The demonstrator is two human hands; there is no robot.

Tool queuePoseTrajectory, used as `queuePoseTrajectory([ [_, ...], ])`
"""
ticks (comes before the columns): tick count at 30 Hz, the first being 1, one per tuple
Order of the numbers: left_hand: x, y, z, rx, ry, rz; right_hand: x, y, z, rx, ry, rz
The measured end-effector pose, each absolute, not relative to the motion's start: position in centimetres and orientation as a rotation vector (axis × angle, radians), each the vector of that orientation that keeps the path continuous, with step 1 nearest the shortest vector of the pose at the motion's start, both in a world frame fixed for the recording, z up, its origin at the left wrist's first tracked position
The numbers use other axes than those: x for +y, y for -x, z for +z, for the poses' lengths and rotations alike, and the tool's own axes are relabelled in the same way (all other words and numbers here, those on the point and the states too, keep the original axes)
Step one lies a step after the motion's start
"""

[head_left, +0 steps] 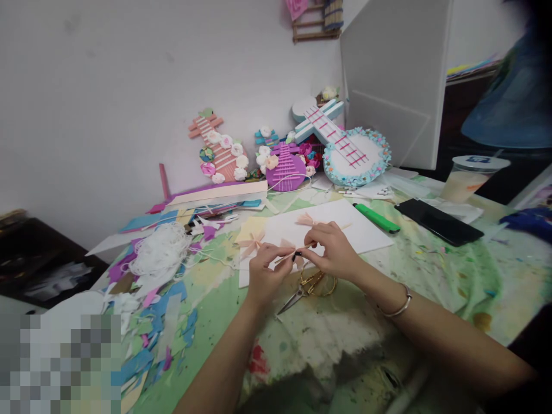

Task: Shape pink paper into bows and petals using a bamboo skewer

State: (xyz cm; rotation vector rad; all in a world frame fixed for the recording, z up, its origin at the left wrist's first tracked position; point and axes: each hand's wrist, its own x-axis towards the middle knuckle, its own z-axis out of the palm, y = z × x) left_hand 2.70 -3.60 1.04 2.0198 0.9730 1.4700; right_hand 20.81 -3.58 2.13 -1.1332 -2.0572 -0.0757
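Note:
My left hand (267, 267) and my right hand (330, 247) meet over a white board (366, 240). Their fingertips pinch a small peach paper piece (288, 246), partly hidden by the fingers. A fringed peach paper piece (305, 219) lies on the board behind my right hand, close to a thin stick (345, 226). Left of my left hand rests another peach paper piece (253, 244), spread out in strips. Scissors (297, 298) with gold handles lie just below my hands, blades toward the lower left.
A green box cutter (376, 218), a black phone (439, 221) and a lidded drink cup (472, 178) stand or lie to the right. White string (158, 250) and paper scraps (172, 322) cover the left side. Decorated lute models (357, 156) lean against the wall.

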Motion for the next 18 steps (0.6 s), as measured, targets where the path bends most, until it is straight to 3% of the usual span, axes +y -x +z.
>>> queuePoseTrajectory([
  [18,-3.68,-2.64,0.75,0.897,-2.357,1.549,-3.74,-20.75,1.9,-2.047,1.025,-0.107],
])
